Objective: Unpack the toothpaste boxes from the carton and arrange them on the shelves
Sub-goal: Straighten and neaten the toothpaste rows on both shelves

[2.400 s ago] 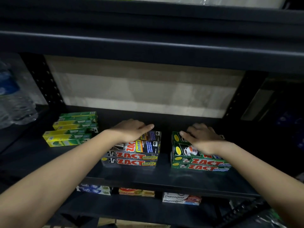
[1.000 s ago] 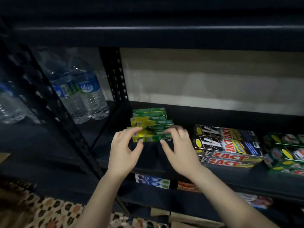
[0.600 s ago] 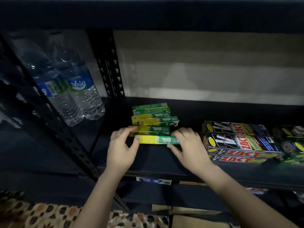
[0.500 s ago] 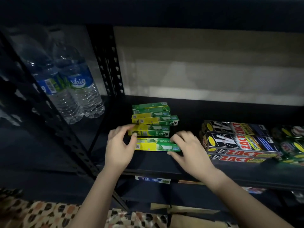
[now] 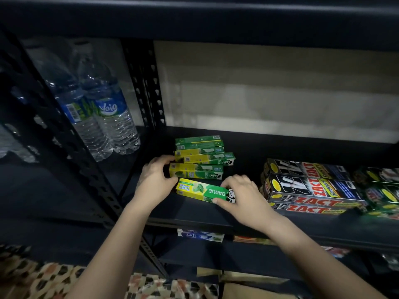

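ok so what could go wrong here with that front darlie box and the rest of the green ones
The front Darlie box, pinched at each end by the left hand and right hand, lies skewed near the shelf edge; a slip could drop it off. The green boxes behind already sit fanned out of line, so a nudge from the left hand might scatter them further.

Left hand and right hand grip the Darlie box on the shelf

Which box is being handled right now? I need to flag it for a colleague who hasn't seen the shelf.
On the dark metal shelf, right of the water bottles, lies a group of green-yellow boxes. It is the Darlie box nearest the front edge, held at its ends between left hand and right hand, tilted with its brand face up.
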